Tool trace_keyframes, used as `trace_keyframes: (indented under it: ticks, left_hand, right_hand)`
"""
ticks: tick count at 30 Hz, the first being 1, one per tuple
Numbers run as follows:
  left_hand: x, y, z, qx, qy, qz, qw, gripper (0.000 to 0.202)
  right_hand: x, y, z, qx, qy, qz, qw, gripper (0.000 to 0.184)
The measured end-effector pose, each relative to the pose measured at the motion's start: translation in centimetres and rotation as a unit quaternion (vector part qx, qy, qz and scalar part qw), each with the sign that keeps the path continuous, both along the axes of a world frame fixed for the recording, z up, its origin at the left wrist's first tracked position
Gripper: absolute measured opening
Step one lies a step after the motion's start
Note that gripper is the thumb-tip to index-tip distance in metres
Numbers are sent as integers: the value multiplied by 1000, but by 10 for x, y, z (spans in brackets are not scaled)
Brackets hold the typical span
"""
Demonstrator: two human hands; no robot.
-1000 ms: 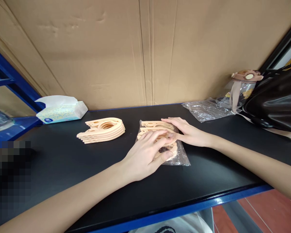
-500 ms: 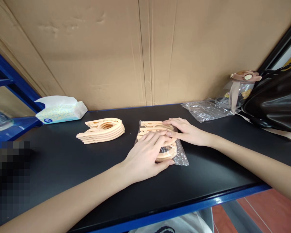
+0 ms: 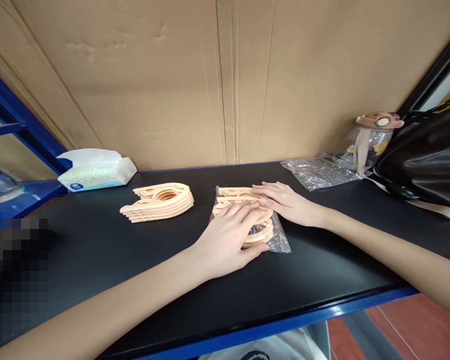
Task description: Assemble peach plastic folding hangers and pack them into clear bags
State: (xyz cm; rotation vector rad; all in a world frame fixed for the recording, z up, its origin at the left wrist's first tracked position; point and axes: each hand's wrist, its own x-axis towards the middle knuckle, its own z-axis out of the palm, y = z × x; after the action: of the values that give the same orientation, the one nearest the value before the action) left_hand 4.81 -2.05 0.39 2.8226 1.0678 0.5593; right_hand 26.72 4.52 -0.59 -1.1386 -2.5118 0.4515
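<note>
Several peach folding hangers (image 3: 260, 235) lie inside a clear plastic bag (image 3: 281, 243) on the black table. Across the top of the bagged hangers rests my left hand (image 3: 230, 240), fingers stretched out and thumb at the near edge. My right hand (image 3: 285, 202) lies on the bag's right side with its fingers extended, close to the left fingertips. Both palms face down, and part of the bag is hidden under them. To the left, a neat stack of similar peach folding hangers (image 3: 159, 202) sits unbagged, touched by neither hand.
At the back left stands a tissue pack (image 3: 97, 172). A flat clear bag (image 3: 317, 172), a water bottle (image 3: 375, 140) with a strap and a black bag (image 3: 427, 155) are at the right. Cardboard (image 3: 153, 90) walls the back; a blue edge (image 3: 277, 322) borders the table's front.
My right hand has shifted very slightly over the bag. The bag's loose lower right corner has drawn in a little. Otherwise the scene is nearly the same, with a small camera shift.
</note>
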Motion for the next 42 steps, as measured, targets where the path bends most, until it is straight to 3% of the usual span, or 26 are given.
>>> trace_keyframes:
  ticks: [6, 15, 21, 26, 30, 35, 39, 42]
  left_hand:
    - [3, 17, 5, -8, 32, 8, 999, 47]
    - [14, 79, 23, -70, 76, 89, 991, 39]
    - [18, 109, 18, -64, 73, 111, 989, 39]
    - [19, 122, 16, -41, 79, 116, 989, 41]
    - [21, 116, 15, 7, 78, 114, 990, 41]
    - [21, 89, 8, 83, 72, 92, 990, 48]
    - [13, 61, 2, 113, 88, 55, 988, 48]
    - [2, 39, 0, 125, 105, 41, 986, 49]
  right_hand:
    - [5, 3, 0, -8, -29, -12, 999, 59]
    - [6, 3, 3, 20, -38, -42, 998, 62]
    - [5, -1, 8, 19, -43, -54, 997, 65]
    - [5, -4, 7, 13, -46, -45, 998, 64]
    - [8, -3, 6, 16, -50, -47, 998, 62]
    - [27, 12, 17, 48, -108, -111, 987, 60]
    - [49, 25, 25, 82, -213, -231, 946, 46]
    - [57, 28, 27, 77, -256, -287, 920, 47]
